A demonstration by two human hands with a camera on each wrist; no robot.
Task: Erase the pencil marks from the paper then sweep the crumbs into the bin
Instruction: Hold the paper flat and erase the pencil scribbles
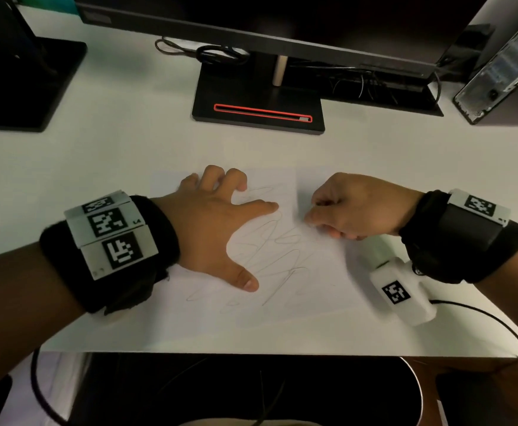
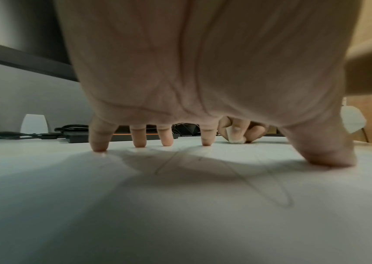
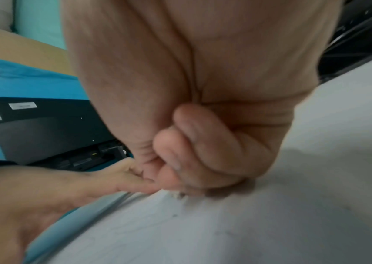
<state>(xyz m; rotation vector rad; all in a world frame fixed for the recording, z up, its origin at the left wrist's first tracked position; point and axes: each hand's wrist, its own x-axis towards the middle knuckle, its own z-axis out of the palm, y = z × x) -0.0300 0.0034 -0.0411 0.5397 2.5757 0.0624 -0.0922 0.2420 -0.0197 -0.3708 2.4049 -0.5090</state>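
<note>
Lying flat on the white desk (image 1: 97,155) near its front edge, the paper (image 1: 282,315) was covered across its middle by looping pencil marks (image 1: 270,256), most of them not yet erased. It was pinned on its left part by the left hand (image 1: 217,229), whose fingers and thumb were spread wide with the fingertips (image 2: 100,144) pressed down. Just right of the marks, the right hand (image 1: 353,207) was curled, and a small white eraser (image 2: 236,140) was pinched at its fingertips, the tip touching the sheet. A few pale crumbs (image 3: 178,194) could be made out under that tip in the right wrist view, though blur left their number uncertain. No bin was seen in any view. Several risks were judged to follow from this. The sheet's right side was held by nothing, so a stroke pushed toward the left hand could buckle or crease it. A hard stroke near the edge could tear it. Crumbs could be scattered onto the desk, or off its near edge, by fast rubbing. The monitor stand (image 1: 257,109) stood well apart on the far side and was judged no hazard.
</note>
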